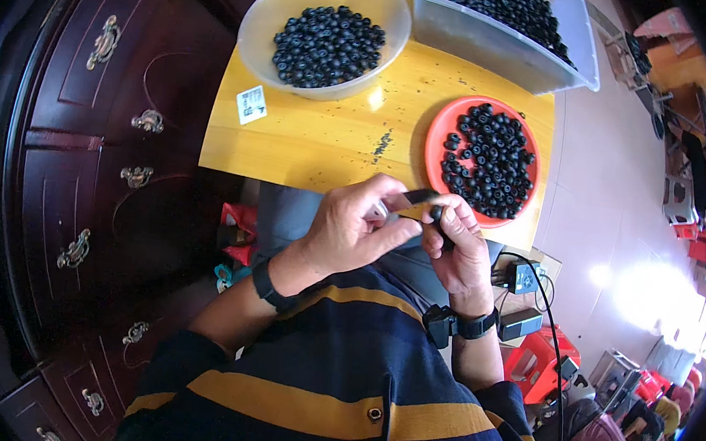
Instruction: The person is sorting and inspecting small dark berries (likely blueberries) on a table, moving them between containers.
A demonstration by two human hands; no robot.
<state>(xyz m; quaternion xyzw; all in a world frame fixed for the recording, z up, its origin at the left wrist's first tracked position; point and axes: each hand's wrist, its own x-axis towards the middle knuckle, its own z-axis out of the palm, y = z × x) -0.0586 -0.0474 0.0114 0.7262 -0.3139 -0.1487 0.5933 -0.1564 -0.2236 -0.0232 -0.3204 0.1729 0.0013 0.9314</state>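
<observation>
While both hands meet near the counter (335, 142) edge, left hand (352, 229) and right hand (460, 252) pinch a small black part (420, 198) between fingertips; red plate (439, 135) of black rings just beyond.

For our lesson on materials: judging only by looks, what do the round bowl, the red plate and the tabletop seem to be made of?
Round bowl: probably plastic, frosted and translucent; its wall lets light through.
Red plate: likely plastic, smooth and evenly coloured, with a slight sheen on the rim.
Tabletop: seems to be wood or wood laminate, yellow and glossy; grain lines and a bright reflection show.
</observation>
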